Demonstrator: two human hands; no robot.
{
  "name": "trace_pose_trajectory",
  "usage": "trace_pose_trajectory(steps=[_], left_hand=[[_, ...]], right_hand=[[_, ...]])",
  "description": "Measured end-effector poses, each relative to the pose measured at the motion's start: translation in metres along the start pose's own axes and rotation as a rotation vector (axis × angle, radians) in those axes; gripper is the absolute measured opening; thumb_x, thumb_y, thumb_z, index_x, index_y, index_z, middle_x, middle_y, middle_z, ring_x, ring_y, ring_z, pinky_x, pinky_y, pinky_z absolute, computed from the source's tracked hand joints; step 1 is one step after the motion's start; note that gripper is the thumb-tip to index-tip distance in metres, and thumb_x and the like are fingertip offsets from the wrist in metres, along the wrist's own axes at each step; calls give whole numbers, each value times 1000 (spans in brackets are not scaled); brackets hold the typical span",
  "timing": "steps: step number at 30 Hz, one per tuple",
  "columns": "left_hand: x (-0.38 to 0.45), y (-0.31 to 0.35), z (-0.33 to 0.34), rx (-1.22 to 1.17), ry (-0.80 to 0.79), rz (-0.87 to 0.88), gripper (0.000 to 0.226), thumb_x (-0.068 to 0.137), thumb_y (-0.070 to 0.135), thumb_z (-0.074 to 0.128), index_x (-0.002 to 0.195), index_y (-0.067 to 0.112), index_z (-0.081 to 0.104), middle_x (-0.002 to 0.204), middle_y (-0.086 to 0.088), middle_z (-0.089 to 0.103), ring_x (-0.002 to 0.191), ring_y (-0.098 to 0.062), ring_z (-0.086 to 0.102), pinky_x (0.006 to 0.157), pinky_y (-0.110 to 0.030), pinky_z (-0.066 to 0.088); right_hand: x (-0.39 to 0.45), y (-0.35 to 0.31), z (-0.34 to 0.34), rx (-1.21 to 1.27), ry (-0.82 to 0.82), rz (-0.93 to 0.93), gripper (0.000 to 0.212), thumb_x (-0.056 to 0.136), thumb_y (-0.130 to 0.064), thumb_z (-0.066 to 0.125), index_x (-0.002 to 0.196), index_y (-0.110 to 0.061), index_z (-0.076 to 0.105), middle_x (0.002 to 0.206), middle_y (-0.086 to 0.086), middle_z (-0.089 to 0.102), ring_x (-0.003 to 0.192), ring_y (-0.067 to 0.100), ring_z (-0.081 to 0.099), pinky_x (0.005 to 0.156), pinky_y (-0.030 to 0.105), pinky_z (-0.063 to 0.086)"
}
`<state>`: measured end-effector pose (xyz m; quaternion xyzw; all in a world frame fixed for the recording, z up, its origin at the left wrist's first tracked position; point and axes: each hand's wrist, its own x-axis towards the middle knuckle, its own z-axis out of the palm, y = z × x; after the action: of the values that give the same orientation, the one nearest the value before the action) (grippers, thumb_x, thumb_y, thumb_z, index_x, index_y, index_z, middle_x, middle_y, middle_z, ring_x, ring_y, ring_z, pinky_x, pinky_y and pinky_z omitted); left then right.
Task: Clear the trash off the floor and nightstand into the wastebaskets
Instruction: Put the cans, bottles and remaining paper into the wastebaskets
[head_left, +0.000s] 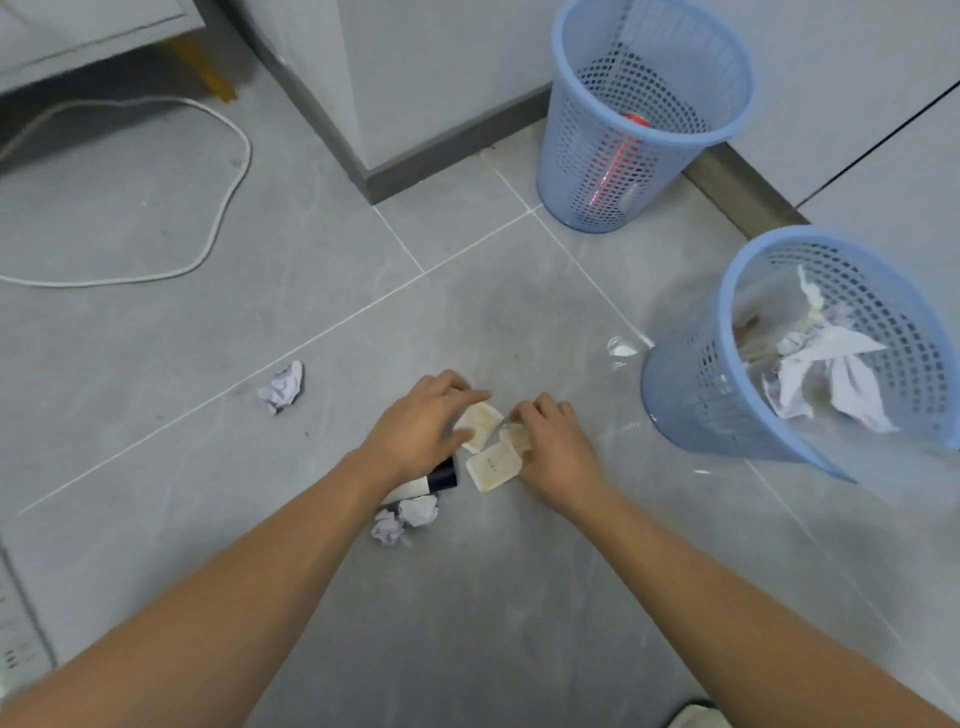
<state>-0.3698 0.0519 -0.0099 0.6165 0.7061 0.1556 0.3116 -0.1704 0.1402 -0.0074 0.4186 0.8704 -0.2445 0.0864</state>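
Three small cream square packets lie together on the grey floor: one (480, 421) under the fingers of my left hand (423, 423), one (515, 435) pinched by my right hand (553, 441), and one (492, 466) lying flat between the hands. A white tube with a dark cap (431, 480) lies partly under my left wrist. Two crumpled tissues (408, 517) sit just below the tube, and another crumpled tissue (283, 387) lies further left. A blue mesh wastebasket (696, 395) at the right holds crumpled paper. A second blue wastebasket (571, 171) at the back holds a red can.
A white cable (228, 192) loops over the floor at the left, near a piece of white furniture with a yellow leg (210, 73). A wall corner with a grey skirting (395, 171) stands behind the hands. A clear plastic scrap (621, 348) lies beside the near basket.
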Motion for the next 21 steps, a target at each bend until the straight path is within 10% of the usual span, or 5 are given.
trace_pose_trajectory(steps=[8,21], left_hand=[[31,2,13,142,-44,-14,27,86,26,75,110,20,65,110,1,46,108,-23,48,79,-40,48],[77,142,-127,-80,264,237,14,88,40,62,89,28,55,78,7,59,75,-16,55,67,-43,51]], right_hand=[[2,12,3,123,21,73,16,82,-17,68,94,-12,60,98,12,59,91,38,60,73,42,47],[-23,-8,-188,290,613,-18,14,79,-1,58,83,-13,51,79,1,54,70,21,50,61,36,39]])
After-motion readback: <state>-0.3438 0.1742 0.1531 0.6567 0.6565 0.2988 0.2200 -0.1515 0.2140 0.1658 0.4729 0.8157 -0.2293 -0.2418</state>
